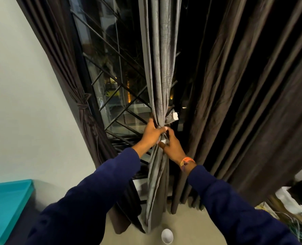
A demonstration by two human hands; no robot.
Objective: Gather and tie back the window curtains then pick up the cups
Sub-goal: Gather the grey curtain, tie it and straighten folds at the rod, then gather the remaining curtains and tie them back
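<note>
Nearest, low in view: a white cup [167, 236] upright on the floor [190, 221], just below the hem of the grey curtain, untouched and waiting for the later pick-up step. Only one cup visible; any others out of view. To the left, a teal surface [7, 206]; to the right, a clutter of bags and papers [291, 200].

Above that, two dark blue sleeves reaching forward and converging on one spot. Left hand [151, 134] clenched around the gathered grey curtain [160, 76] at its waist, pinching the folds into a narrow bundle so the cloth cannot spread while the tie goes on. Right hand [173, 147], with an orange wristband [186, 161], closed on the tie-back band [166, 133] just beside the left, fingers pinching it against the bundle, seemingly drawing or knotting it. A loose end of the band with a small white tag [175, 116] sticking out to the right, so probably not yet fastened.

Farther back, the window grille [114, 96] and dark glass, exposed because the cloth is pulled in. At far left, a brown curtain [83, 106] already cinched against the wall. At right, another brown curtain [252, 103] hanging loose, likely next.
</note>
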